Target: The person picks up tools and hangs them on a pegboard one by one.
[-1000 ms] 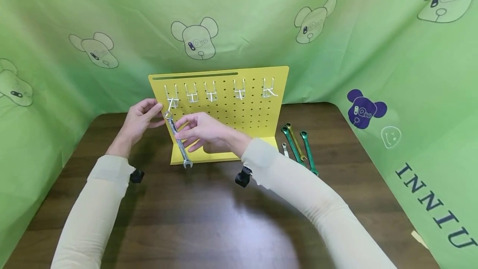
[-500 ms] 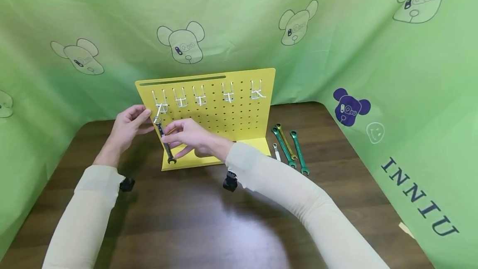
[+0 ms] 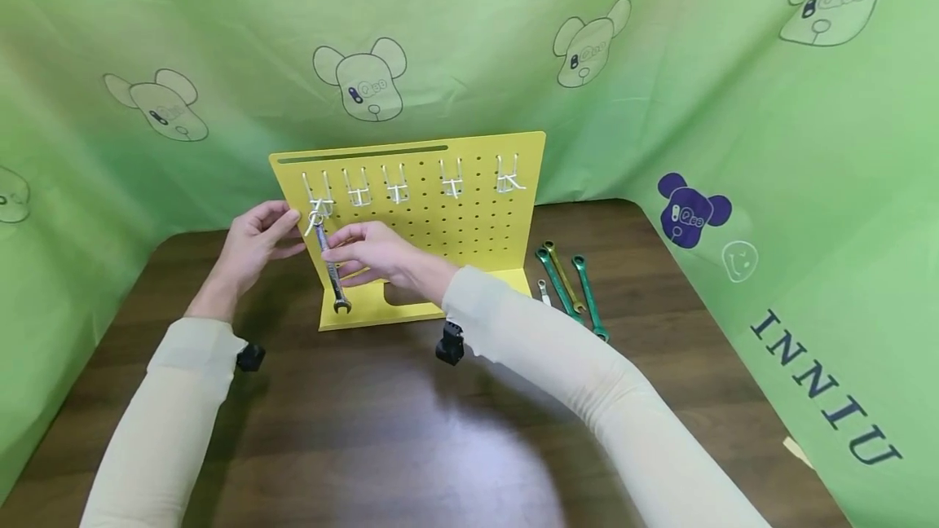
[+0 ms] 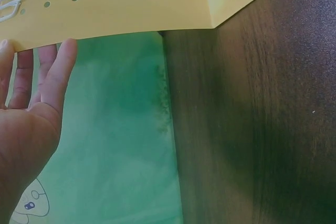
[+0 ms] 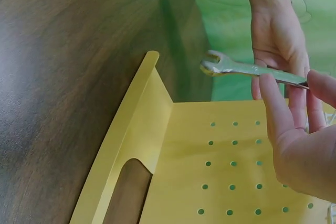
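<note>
Plainly, the green curtain (image 3: 800, 137) reads INNIU (image 3: 815, 380); the right hand (image 3: 376, 254) pinches a silver combination wrench (image 3: 333, 270), ring end at the leftmost hook (image 3: 321, 205); the left hand (image 3: 251, 247) grips the yellow pegboard (image 3: 469, 222) by its edge.

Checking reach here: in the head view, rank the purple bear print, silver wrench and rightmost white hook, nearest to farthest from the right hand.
1. Silver wrench, pinched in the right hand.
2. Rightmost white hook, pegboard upper right.
3. Purple bear print, right-side curtain.
</note>
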{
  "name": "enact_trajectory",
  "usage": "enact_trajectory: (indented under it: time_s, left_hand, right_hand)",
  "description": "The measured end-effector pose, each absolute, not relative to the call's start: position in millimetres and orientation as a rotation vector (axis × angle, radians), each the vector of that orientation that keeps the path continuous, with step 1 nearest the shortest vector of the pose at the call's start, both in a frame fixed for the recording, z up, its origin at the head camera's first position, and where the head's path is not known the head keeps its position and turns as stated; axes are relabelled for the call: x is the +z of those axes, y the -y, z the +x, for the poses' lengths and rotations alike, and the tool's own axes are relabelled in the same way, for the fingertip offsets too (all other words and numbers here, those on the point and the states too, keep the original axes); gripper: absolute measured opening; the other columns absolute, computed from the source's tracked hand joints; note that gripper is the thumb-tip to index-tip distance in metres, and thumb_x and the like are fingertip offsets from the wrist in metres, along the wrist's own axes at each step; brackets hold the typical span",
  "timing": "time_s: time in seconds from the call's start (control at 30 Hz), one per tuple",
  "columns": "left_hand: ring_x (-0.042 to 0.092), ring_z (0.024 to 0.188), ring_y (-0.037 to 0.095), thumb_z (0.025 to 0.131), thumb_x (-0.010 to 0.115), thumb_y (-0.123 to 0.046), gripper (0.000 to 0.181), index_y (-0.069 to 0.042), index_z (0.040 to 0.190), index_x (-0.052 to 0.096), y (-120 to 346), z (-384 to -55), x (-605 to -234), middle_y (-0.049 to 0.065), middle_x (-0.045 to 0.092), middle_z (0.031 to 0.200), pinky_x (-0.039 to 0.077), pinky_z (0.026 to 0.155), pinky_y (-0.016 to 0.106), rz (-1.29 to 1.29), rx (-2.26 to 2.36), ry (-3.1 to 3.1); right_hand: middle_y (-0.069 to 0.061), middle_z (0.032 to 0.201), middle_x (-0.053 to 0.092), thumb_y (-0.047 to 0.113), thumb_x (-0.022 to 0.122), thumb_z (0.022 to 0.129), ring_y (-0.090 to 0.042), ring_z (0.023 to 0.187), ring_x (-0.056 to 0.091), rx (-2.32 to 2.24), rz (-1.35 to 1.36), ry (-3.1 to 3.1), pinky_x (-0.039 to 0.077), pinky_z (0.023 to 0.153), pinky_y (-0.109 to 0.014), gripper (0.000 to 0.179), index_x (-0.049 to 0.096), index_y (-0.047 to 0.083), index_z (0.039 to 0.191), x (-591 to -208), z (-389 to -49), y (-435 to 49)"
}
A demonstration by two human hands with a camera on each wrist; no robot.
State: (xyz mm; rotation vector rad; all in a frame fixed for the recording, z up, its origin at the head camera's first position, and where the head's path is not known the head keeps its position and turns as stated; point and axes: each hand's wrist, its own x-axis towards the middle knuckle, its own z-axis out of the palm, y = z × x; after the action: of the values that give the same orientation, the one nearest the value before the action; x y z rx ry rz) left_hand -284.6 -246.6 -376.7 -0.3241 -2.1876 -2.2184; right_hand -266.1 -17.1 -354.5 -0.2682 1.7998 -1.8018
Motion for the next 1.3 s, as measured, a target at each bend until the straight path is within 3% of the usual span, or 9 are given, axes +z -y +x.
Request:
enact_trajectory:
  time_s: [0.13,0.43,0.7,0.93,1.1,1.3]
  left_hand:
    - [0.069,0.09,0.014,0.1,0.067,-0.017,0.017,-0.004,0.112,0.064,245.0,-286.4,-376.5,0.003,0.066,0.101,0.063,0.08,0.037,-0.314,-2.217,2.192]
    - [0.067,0.093,0.016,0.1,0.066,-0.02,0.018,-0.007,0.112,0.063,244.9,-286.3,-377.1,0.003,0.065,0.102,0.062,0.081,0.034,-0.295,-2.189,2.227]
    - [0.066,0.093,0.014,0.101,0.065,-0.021,0.021,-0.007,0.116,0.062,244.6,-285.7,-378.2,0.003,0.065,0.104,0.063,0.081,0.031,-0.287,-2.149,2.259]
    - [0.065,0.095,0.016,0.102,0.064,-0.022,0.021,-0.007,0.117,0.062,244.5,-285.3,-377.7,0.006,0.063,0.107,0.063,0.081,0.03,-0.29,-2.128,2.273]
    - [0.066,0.095,0.015,0.102,0.065,-0.023,0.022,-0.007,0.117,0.062,244.2,-285.0,-377.6,0.005,0.063,0.107,0.063,0.081,0.029,-0.289,-2.129,2.268]
    - [0.067,0.093,0.014,0.101,0.065,-0.024,0.021,-0.008,0.115,0.063,244.3,-285.6,-378.6,0.003,0.065,0.105,0.063,0.079,0.029,-0.284,-2.109,2.267]
  right_hand:
    - [-0.011,0.1,0.072,0.008,0.073,0.095,-0.025,0.085,0.07,-1.845,-0.219,-1.773,0.061,0.091,-0.047,0.02,0.067,0.004,0.114,-354.2,-270.3,19.1]
    - [-0.013,0.101,0.072,0.007,0.072,0.095,-0.024,0.082,0.07,-1.885,-0.201,-1.785,0.061,0.091,-0.048,0.02,0.066,0.004,0.114,-356.0,-275.6,22.0]
    - [-0.021,0.116,0.07,0.007,0.073,0.095,-0.022,0.081,0.07,-1.913,-0.167,-1.767,0.064,0.083,-0.041,0.022,0.068,0.003,0.116,-355.3,-281.6,21.9]
    - [-0.008,0.097,0.072,0.007,0.073,0.095,-0.02,0.079,0.069,-1.927,-0.14,-1.763,0.065,0.08,-0.037,0.022,0.068,0.003,0.115,-358.4,-284.7,22.4]
    - [-0.007,0.098,0.072,0.008,0.073,0.095,-0.021,0.084,0.069,-1.929,-0.14,-1.77,0.064,0.085,-0.04,0.024,0.068,0.004,0.118,-362.0,-284.5,24.1]
    - [-0.006,0.103,0.071,0.009,0.071,0.097,-0.028,0.103,0.069,-1.922,-0.132,-1.785,0.061,0.09,-0.045,0.025,0.066,0.004,0.121,-364.0,-284.3,25.1]
